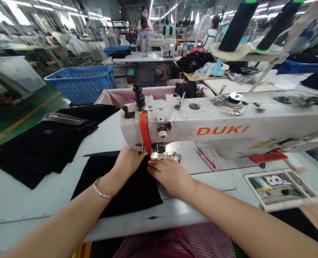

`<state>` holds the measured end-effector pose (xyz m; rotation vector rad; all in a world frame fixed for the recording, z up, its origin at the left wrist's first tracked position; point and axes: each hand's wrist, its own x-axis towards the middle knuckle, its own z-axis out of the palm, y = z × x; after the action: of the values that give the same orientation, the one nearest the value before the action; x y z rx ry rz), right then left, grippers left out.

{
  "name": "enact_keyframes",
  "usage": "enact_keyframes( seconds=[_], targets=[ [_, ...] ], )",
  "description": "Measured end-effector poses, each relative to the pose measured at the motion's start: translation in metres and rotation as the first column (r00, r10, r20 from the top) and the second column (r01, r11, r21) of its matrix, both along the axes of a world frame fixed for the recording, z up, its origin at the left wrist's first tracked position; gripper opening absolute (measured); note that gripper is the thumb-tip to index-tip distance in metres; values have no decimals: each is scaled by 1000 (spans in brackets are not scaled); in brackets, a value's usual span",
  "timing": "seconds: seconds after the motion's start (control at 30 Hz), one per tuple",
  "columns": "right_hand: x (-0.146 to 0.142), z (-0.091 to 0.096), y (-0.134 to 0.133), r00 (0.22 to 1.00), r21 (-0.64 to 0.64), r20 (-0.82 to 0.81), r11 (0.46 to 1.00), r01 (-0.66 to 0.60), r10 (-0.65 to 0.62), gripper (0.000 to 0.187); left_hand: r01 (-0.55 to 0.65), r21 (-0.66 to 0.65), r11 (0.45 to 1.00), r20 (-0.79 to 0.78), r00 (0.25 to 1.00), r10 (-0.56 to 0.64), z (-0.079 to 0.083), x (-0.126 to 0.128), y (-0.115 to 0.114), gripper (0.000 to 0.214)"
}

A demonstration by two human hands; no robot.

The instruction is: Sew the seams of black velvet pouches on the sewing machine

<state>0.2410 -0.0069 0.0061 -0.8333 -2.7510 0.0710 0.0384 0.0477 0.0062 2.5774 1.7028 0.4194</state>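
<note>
A black fabric piece (pixel 132 195) lies on the sewing machine bed, its upper right corner near the needle area. My left hand (pixel 129 160), with a silver bangle at the wrist, grips the fabric left of the presser foot; its fingertips are partly hidden beneath the machine head. From the right, my right hand (pixel 172 175) has its bent fingers closed on the fabric's right edge, just before the foot. The white sewing machine (pixel 169 122) carries an orange strip and orange lettering. A small lamp lights the needle area, where my fingers hide the stitching point.
A stack of black fabric pieces (pixel 43 147) with a zipper lies on the left. Pink-handled thread snips (pixel 207 157) rest behind my right hand. A parts tray (pixel 282 190) is at the right. Beyond stand a blue basket (pixel 83 84), a pink-lined bin (pixel 115 96) and thread cones (pixel 238 27).
</note>
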Motion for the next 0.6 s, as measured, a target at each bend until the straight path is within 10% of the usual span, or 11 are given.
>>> enact_keyframes(
  seconds=[0.2, 0.6],
  targets=[
    [1, -5, -12, 999, 24, -49, 1000, 4, -3, 29, 202, 37, 979, 86, 975, -205, -7, -12, -56, 35],
    [0, -3, -7, 993, 55, -119, 998, 2, 4, 22, 313, -10, 950, 130, 942, -309, -6, -22, -45, 33]
  ],
)
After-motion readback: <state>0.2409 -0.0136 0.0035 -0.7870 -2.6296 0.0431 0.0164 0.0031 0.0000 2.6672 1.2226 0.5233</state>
